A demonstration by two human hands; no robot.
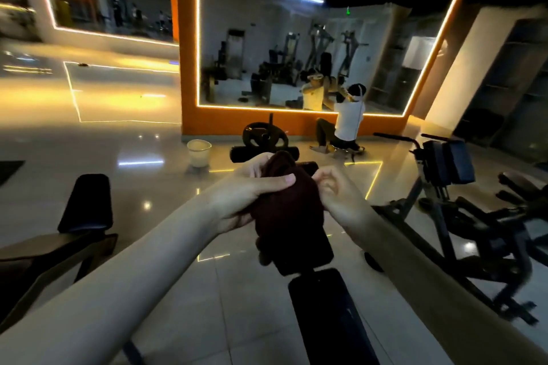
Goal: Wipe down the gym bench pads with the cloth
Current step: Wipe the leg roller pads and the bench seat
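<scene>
A dark maroon cloth (286, 210) hangs bunched between both hands, above the bench. My left hand (249, 190) grips its upper part, thumb laid across the top. My right hand (335, 192) pinches the cloth's right edge with curled fingers. Below them runs the black bench: a long seat pad (329, 317) near me and a second pad (308, 255) beyond it, partly hidden by the cloth.
Another black padded bench (86, 201) stands at the left. A dark machine with blue pads (450, 166) fills the right. Ahead are a weight plate (264, 135), a pale bucket (199, 152), a crouching person (347, 124) and a large lit mirror (311, 47).
</scene>
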